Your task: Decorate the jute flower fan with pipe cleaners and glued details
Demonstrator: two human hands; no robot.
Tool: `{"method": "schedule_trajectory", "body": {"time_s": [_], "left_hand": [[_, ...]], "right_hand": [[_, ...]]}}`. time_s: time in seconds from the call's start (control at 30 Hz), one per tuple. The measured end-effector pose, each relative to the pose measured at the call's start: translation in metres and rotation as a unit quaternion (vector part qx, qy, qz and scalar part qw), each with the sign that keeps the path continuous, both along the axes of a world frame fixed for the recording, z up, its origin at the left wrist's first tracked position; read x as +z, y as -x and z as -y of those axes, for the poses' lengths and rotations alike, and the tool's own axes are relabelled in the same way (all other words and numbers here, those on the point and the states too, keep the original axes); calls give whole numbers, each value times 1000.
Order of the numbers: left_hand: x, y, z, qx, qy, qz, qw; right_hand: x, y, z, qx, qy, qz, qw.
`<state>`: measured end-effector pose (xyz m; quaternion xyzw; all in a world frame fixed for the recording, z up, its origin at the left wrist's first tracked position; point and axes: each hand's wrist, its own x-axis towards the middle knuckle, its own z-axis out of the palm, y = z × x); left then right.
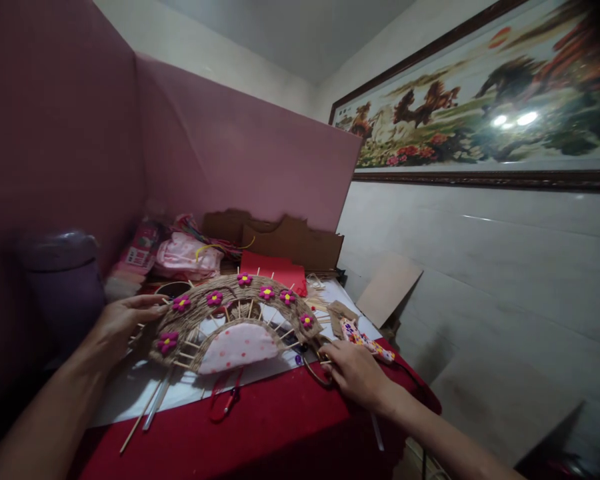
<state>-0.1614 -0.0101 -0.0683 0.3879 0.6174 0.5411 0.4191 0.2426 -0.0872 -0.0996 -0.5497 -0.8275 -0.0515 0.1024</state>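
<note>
Left hand (125, 320): grip apart, fingers stretched out flat, tips touching the left end of the jute arch (240, 293), not clamped on it. Right hand (355, 370): palm down at the arch's right end, fingertips on or just beside a dark ring (314, 372) there; the fingers hide the contact, so I cannot tell whether that grip is together or apart.

The arch lies flat on the tabletop between the two hands, curve pointing away from the person. It is wrapped in twine, with thin wooden spokes showing and pink flowers (266, 292) along the band. A pink dotted half-disc (237, 347) fills its inner opening.

The arch rests on a white sheet (190, 388) over a red cloth (280, 427). Loose sticks (145, 407) lie near the left forearm, and a red-handled tool (225, 399) lies just in front of the arch. A patterned object (367, 341) is just beyond the right hand.

Further out:
- a purple jar (63, 280) at far left
- a pink bag (185, 257), red paper (275, 267) and cardboard pieces (290, 240) behind the arch
- a pink board (240, 147) at the back
- a framed horse picture (480, 107) on the right wall
</note>
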Motion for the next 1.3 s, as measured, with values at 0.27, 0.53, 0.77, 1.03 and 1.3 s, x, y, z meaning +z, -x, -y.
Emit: {"method": "schedule_trajectory", "body": {"time_s": [0.27, 0.53, 0.77, 1.03, 1.3], "left_hand": [[-10, 9, -9, -16, -5, 9, 1000], [-9, 9, -7, -16, -22, 15, 1000], [-12, 14, -11, -46, -44, 11, 998], [-16, 16, -12, -49, -63, 54, 995], [-16, 12, -8, -41, -86, 96, 991]], "right_hand": [[-17, 17, -26, -111, -29, -96, 989], [10, 8, -33, -155, -31, -38, 987], [66, -9, -97, -83, 64, -143, 984], [35, 32, -173, 71, 258, -119, 956], [41, 25, -200, 103, 301, -72, 945]]}}
